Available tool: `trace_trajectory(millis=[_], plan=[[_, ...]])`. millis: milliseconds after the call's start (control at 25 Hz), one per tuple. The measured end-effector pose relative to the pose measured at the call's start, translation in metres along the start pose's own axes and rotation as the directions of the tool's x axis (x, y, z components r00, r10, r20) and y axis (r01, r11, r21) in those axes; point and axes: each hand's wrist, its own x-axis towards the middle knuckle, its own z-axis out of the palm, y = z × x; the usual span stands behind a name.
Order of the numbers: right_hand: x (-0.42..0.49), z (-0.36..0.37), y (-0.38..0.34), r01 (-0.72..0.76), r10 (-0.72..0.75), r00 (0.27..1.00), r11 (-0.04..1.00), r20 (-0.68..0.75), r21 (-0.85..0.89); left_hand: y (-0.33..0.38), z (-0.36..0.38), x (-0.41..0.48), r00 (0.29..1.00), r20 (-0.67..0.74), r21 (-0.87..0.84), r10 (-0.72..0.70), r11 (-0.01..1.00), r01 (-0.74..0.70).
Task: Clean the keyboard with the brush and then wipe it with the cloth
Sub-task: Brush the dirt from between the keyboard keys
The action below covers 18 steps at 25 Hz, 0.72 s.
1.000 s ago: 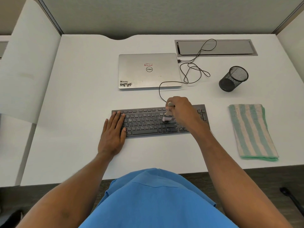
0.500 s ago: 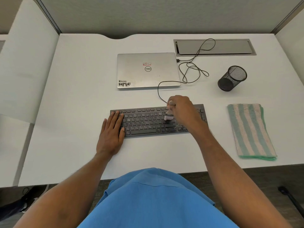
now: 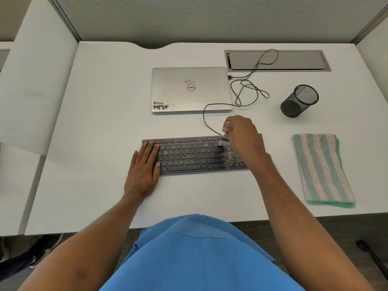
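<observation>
My right hand (image 3: pixel 241 135) is gripping the brush (image 3: pixel 224 141) against the keyboard's (image 3: pixel 189 156) upper right keys; my left hand (image 3: pixel 144 169) is lying flat, fingers straight, on its left end.

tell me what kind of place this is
Most likely an office cubicle workstation: a white desk walled in by grey partition panels, a cable hatch set into the desktop, and a closed laptop with a wired keyboard and a mesh pen cup.
</observation>
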Motion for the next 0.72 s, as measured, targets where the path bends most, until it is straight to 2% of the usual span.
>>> trace_trajectory(millis=[80,240,440,560,720], plan=[[0.003,0.004,-0.005,0.013,-0.013,1.000,1.000,0.011,0.012,0.000,0.000,0.000,1.000,-0.001,0.000,0.003,1.000,-0.003],[0.011,0.017,-0.003,0.101,-0.095,0.993,0.992,0.075,-0.078,0.001,0.000,-0.001,1.000,-0.004,-0.008,0.005,1.000,-0.005],[0.011,0.002,0.015,0.037,-0.025,0.997,0.984,0.073,-0.176,0.001,0.000,0.000,1.000,0.002,0.001,0.000,1.000,0.000],[0.012,-0.002,0.017,-0.009,0.016,1.000,0.954,0.021,-0.301,0.001,0.001,-0.001,1.000,0.002,0.000,0.000,1.000,0.000],[0.006,0.008,0.008,0.013,-0.041,0.990,0.978,-0.131,-0.208,0.000,0.001,-0.001,1.000,0.000,0.002,-0.001,1.000,0.001]])
